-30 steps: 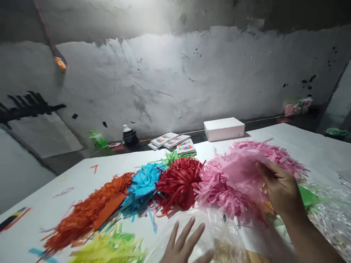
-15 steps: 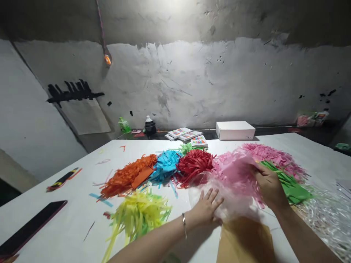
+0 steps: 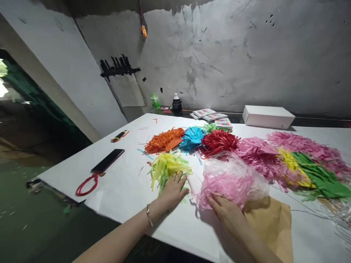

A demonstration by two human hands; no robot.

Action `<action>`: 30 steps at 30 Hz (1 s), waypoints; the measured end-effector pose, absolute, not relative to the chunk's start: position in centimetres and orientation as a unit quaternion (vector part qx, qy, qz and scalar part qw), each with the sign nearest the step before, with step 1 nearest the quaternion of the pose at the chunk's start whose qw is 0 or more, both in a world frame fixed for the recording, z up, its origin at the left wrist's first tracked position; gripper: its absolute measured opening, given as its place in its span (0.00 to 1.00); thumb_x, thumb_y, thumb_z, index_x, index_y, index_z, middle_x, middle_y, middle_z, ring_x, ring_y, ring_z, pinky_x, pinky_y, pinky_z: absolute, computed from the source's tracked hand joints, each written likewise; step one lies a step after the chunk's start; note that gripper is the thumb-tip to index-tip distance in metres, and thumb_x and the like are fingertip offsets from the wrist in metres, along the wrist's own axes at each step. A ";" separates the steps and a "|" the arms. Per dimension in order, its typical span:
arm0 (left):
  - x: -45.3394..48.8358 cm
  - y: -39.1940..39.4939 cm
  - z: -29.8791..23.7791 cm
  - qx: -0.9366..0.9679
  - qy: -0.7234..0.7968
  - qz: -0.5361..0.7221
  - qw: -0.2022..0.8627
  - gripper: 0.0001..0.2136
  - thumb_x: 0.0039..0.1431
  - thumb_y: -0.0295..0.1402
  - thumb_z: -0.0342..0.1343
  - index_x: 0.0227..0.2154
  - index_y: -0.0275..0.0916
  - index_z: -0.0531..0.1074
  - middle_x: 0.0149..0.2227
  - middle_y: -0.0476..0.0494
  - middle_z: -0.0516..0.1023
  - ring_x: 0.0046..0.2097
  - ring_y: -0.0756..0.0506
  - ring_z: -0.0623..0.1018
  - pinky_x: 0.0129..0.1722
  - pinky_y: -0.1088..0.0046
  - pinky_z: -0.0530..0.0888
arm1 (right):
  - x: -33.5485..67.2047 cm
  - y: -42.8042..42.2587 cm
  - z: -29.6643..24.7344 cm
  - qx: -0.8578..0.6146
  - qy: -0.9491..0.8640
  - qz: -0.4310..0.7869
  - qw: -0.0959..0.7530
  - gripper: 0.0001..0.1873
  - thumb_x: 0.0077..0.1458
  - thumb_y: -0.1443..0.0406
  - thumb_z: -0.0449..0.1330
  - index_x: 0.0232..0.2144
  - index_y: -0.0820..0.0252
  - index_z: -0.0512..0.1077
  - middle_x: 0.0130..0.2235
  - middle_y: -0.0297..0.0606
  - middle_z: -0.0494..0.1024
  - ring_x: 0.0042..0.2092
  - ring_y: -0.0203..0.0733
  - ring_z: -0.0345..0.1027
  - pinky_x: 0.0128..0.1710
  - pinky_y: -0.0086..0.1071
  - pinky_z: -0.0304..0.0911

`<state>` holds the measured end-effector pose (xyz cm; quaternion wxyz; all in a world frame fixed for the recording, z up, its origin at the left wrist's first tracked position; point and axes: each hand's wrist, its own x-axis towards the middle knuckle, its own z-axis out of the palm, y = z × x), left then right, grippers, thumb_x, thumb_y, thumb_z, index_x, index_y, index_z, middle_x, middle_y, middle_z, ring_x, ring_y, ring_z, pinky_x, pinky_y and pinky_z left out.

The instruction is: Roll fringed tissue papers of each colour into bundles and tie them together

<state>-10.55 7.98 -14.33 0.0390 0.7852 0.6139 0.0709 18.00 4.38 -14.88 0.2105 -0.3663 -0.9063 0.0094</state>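
Note:
My left hand (image 3: 173, 189) reaches over a pile of yellow-green paper strips (image 3: 168, 166), its fingers spread and touching the pile's near edge. It wears a silver bracelet (image 3: 148, 214). My right hand (image 3: 223, 209) is open, with its fingers stretched onto pink shredded paper (image 3: 229, 188). That paper lies at a clear plastic bag (image 3: 260, 181); I cannot tell whether all of it is inside. A brown paper envelope or bag (image 3: 276, 223) lies partly beneath the plastic. Behind it are more pink paper strips (image 3: 256, 155) and a red bunch (image 3: 221, 142).
Orange (image 3: 161, 140) and blue (image 3: 192, 137) paper bunches sit farther back. A green fringed piece (image 3: 320, 173) lies at right. On the left are a phone (image 3: 108, 160) with a red strap and a cutter (image 3: 120, 136). A white box (image 3: 268, 117) stands behind.
My view has turned left. My left hand has moved from the plastic bag to the yellow-green strips. My right hand has let go of the pink paper farther back and come nearer.

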 end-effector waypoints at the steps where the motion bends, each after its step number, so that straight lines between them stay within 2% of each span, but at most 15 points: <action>1: -12.0 8.5 -14.0 0.784 0.615 0.077 0.034 0.25 0.67 0.45 0.49 0.64 0.42 0.62 0.66 0.31 0.63 0.66 0.26 0.60 0.59 0.35 0.59 | 17.6 3.9 -15.0 -0.355 -0.914 0.011 0.197 0.29 0.55 0.77 0.51 0.57 0.56 0.70 0.52 0.45 0.78 0.50 0.47 0.74 0.48 0.37 0.70; 5: -14.4 8.7 -11.6 0.800 0.589 0.116 0.001 0.17 0.67 0.35 0.49 0.54 0.37 0.72 0.58 0.29 0.71 0.61 0.29 0.68 0.60 0.38 0.59 | 16.9 2.3 -15.5 -0.336 -0.927 0.009 0.169 0.28 0.53 0.76 0.56 0.55 0.55 0.71 0.51 0.42 0.79 0.48 0.48 0.74 0.49 0.38 0.68; 8: -11.7 5.4 -11.0 0.845 0.516 0.141 0.014 0.14 0.68 0.36 0.49 0.50 0.39 0.74 0.52 0.36 0.77 0.55 0.38 0.74 0.59 0.54 0.65 | 16.6 1.2 -16.4 -0.346 -0.924 0.000 0.166 0.29 0.53 0.76 0.57 0.56 0.56 0.70 0.51 0.43 0.78 0.46 0.47 0.74 0.49 0.39 0.66; 9: -10.2 3.9 -11.1 0.872 0.465 0.149 0.028 0.14 0.67 0.38 0.50 0.51 0.41 0.73 0.51 0.40 0.78 0.54 0.41 0.74 0.59 0.60 0.66 | 16.5 0.9 -16.8 -0.349 -0.922 -0.002 0.166 0.28 0.54 0.75 0.57 0.56 0.56 0.70 0.50 0.43 0.79 0.45 0.46 0.74 0.48 0.39 0.66; 10: -8.7 2.5 -11.4 0.916 0.363 0.162 0.058 0.17 0.66 0.40 0.52 0.54 0.40 0.71 0.53 0.38 0.77 0.55 0.41 0.74 0.60 0.61 0.65 | 16.4 0.6 -17.2 -0.351 -0.921 -0.003 0.167 0.26 0.55 0.74 0.57 0.56 0.56 0.70 0.49 0.42 0.79 0.45 0.45 0.74 0.49 0.39 0.66; 12: -6.1 0.5 -12.0 0.951 0.252 0.160 0.084 0.26 0.64 0.49 0.53 0.60 0.40 0.65 0.57 0.37 0.74 0.56 0.40 0.73 0.63 0.58 0.60 | 16.3 -0.1 -18.0 -0.354 -0.919 -0.006 0.172 0.21 0.57 0.70 0.59 0.54 0.57 0.72 0.48 0.42 0.80 0.46 0.45 0.74 0.50 0.39 0.66; 14: -4.8 -0.1 -12.5 0.952 0.259 0.144 0.073 0.33 0.63 0.54 0.52 0.63 0.39 0.60 0.58 0.35 0.73 0.57 0.38 0.72 0.62 0.55 0.58 | 16.3 -1.0 -18.5 -0.361 -0.915 -0.013 0.179 0.20 0.59 0.68 0.59 0.54 0.59 0.72 0.52 0.45 0.79 0.52 0.48 0.72 0.54 0.41 0.64; 15: -4.7 0.1 -12.7 0.945 0.291 0.137 0.057 0.33 0.63 0.55 0.52 0.63 0.39 0.61 0.58 0.35 0.73 0.56 0.37 0.72 0.61 0.53 0.59 | 16.4 -1.4 -18.5 -0.365 -0.913 -0.018 0.182 0.20 0.60 0.68 0.58 0.55 0.60 0.71 0.55 0.47 0.76 0.55 0.49 0.70 0.56 0.42 0.63; 18: -6.0 1.3 -12.9 0.893 0.428 0.138 -0.009 0.23 0.64 0.49 0.54 0.54 0.39 0.70 0.53 0.36 0.77 0.55 0.34 0.73 0.57 0.48 0.62 | 16.7 -2.7 -18.2 -0.378 -0.905 -0.039 0.192 0.24 0.62 0.71 0.54 0.60 0.59 0.67 0.62 0.47 0.69 0.62 0.51 0.64 0.58 0.45 0.63; 20: -7.4 1.6 -12.8 0.836 0.522 0.159 -0.056 0.16 0.65 0.43 0.55 0.49 0.37 0.73 0.53 0.34 0.76 0.55 0.32 0.72 0.54 0.46 0.63 | 16.7 -3.4 -17.9 -0.389 -0.899 -0.048 0.194 0.24 0.63 0.72 0.53 0.61 0.59 0.66 0.63 0.46 0.68 0.62 0.50 0.63 0.57 0.45 0.64; 23: -8.4 0.5 -12.4 0.797 0.556 0.213 -0.098 0.17 0.66 0.36 0.53 0.54 0.34 0.70 0.59 0.29 0.71 0.59 0.30 0.69 0.57 0.44 0.61 | 16.4 -4.0 -17.5 -0.408 -0.891 -0.049 0.191 0.23 0.64 0.72 0.52 0.60 0.60 0.66 0.63 0.46 0.68 0.63 0.50 0.63 0.57 0.47 0.65; 26: -7.5 -1.2 -12.2 0.887 0.410 0.206 -0.050 0.25 0.65 0.42 0.54 0.60 0.35 0.63 0.63 0.31 0.67 0.64 0.32 0.64 0.64 0.47 0.56 | 16.1 -4.2 -17.2 -0.401 -0.896 -0.032 0.191 0.22 0.65 0.70 0.53 0.60 0.59 0.66 0.63 0.44 0.68 0.64 0.49 0.62 0.59 0.45 0.64; 28: -6.3 -1.7 -12.4 0.931 0.329 0.157 0.018 0.32 0.62 0.48 0.56 0.63 0.36 0.59 0.63 0.34 0.67 0.65 0.34 0.63 0.65 0.50 0.57 | 16.1 -4.2 -17.1 -0.390 -0.900 -0.007 0.194 0.22 0.65 0.68 0.53 0.60 0.58 0.66 0.63 0.42 0.68 0.63 0.46 0.62 0.60 0.42 0.64; 30: -5.5 -1.7 -12.6 0.934 0.328 0.126 0.066 0.32 0.62 0.47 0.56 0.64 0.36 0.59 0.62 0.34 0.68 0.63 0.35 0.66 0.64 0.51 0.61 | 16.2 -4.0 -17.4 -0.396 -0.894 0.000 0.207 0.22 0.66 0.66 0.52 0.61 0.58 0.65 0.62 0.41 0.69 0.62 0.45 0.64 0.59 0.40 0.64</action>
